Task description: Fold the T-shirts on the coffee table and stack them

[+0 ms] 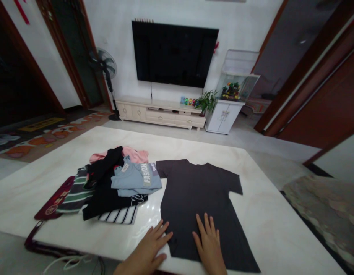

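Note:
A dark grey T-shirt (200,194) lies spread flat on the white marble table (280,229), neck end away from me. My left hand (151,246) rests flat and open at the shirt's lower left corner, fingers spread, partly on the table. Lying flat on the shirt's lower part, my right hand (209,244) is open with fingers stretched forward. To the left sits a pile of clothes (114,187): a light blue shirt (137,179) on top, black, pink and striped garments beneath.
A dark red bag (52,202) lies at the table's left edge with a strap hanging down. Beyond the table are a wall TV (174,53), a low cabinet (159,112), a standing fan (106,76) and a fish tank (237,78). A sofa (326,214) stands at right.

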{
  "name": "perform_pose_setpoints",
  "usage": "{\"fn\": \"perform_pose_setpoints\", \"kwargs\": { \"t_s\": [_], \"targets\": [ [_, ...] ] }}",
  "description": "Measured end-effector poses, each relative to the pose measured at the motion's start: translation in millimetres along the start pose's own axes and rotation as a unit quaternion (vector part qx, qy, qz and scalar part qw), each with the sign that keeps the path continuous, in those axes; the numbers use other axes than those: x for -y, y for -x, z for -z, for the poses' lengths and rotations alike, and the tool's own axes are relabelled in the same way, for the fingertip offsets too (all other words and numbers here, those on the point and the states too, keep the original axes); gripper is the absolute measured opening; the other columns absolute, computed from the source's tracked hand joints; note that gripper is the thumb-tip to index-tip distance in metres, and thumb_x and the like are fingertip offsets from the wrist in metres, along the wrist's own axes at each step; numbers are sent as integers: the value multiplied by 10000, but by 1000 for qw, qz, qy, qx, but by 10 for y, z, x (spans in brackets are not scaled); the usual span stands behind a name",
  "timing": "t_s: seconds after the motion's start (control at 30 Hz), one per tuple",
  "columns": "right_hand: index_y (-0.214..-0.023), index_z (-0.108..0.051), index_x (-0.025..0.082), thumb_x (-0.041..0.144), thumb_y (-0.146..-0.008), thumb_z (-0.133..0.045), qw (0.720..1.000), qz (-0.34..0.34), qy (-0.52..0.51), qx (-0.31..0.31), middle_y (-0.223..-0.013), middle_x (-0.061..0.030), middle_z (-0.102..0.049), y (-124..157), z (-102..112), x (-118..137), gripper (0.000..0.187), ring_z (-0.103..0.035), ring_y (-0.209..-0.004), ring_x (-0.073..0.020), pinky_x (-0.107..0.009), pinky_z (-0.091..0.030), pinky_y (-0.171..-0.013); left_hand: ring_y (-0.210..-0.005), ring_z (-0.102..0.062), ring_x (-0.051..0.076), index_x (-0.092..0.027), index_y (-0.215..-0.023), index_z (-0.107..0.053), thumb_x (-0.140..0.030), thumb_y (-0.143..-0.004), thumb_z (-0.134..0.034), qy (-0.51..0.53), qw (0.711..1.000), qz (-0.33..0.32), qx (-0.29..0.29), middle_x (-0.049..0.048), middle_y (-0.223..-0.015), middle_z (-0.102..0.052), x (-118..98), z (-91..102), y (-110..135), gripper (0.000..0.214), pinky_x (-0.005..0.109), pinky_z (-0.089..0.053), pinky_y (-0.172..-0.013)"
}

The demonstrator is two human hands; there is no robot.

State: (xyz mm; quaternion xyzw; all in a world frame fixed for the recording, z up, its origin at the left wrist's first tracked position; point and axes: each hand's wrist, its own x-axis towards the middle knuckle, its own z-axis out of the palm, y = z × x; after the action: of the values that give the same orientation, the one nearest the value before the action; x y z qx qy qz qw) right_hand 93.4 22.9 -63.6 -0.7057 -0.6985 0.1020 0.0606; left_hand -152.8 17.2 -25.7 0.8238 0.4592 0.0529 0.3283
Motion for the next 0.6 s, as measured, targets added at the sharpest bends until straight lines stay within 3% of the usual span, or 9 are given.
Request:
{"fn": "perform_pose_setpoints", "kwargs": {
  "t_s": [0.1,0.2,0.33,0.47,0.6],
  "targets": [
    [-1377,-331,257,345,-870,-355,998,41,-31,21,-1482,-80,-203,48,25,277,514,-103,-1355,-285,-529,-238,-1029,-1292,-343,201,-263,-1269,-477,-246,-883,-359,-33,995,9,-95,57,-1383,-423,65,285,-169,405,442,-226,-1090],
    [-1370,-346,255,234,-837,-368,999,41,-29,17,-1480,-77,-212,11,44,483,534,-106,-1357,-276,-530,-230,-1032,-1314,-289,243,-218,-1240,-503,-213,-880,-363,-132,971,39,-195,75,-1356,-451,195,646,-591,386,491,-193,-1083],
    [-1365,-358,244,184,-821,-357,999,31,-15,-17,-1475,-82,-226,-11,6,557,548,-121,-1356,-273,-530,-215,-1037,-1322,-228,332,-274,-1191,-535,-197,-833,-455,-220,943,133,-210,70,-1377,-420,450,893,-986,375,640,-177,-1001],
    [-1362,-361,260,221,-837,-365,998,43,-14,-42,-1471,-72,-236,8,-27,532,527,-145,-1354,-266,-529,-214,-1038,-1218,-393,273,-274,-1068,-603,-76,-808,-388,-239,926,174,-234,71,-1239,-551,698,965,-962,391,640,-151,-998],
    [-1357,-370,260,215,-832,-366,998,41,-13,-48,-1469,-66,-241,17,-17,534,527,-151,-1353,-263,-528,-219,-1038,-1141,-467,262,-231,-944,-655,-28,-775,-365,-238,912,219,-253,89,-1162,-602,989,1241,-705,393,610,-126,-1022]
  ]
}}
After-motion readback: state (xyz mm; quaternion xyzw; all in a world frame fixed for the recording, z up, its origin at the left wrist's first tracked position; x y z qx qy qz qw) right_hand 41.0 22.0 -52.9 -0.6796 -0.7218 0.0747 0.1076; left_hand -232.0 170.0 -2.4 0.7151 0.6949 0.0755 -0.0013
